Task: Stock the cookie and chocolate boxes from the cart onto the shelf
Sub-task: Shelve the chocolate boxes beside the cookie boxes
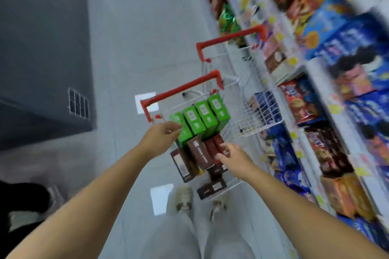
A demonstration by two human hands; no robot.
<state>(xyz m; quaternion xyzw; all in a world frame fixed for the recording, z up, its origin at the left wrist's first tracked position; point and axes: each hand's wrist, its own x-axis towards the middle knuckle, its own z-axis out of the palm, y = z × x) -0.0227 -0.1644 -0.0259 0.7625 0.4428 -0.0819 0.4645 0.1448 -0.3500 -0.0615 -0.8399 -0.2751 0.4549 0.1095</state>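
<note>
A white wire cart (248, 120) with red handles stands in the aisle beside the shelf (311, 82). Its basket holds a row of upright green boxes (200, 118) and, nearer to me, several brown boxes (197, 153). My left hand (162, 136) reaches over the leftmost green box, fingers curled at its top edge; whether it grips is unclear in the blur. My right hand (233, 155) is at the brown boxes on the right side, fingers spread and touching one.
The shelf on the right is packed with blue, red and brown snack packs (299, 105). A dark grey cabinet (42, 48) stands at the left. The pale floor (147, 27) stretches ahead. My shoes (185, 197) are just behind the cart.
</note>
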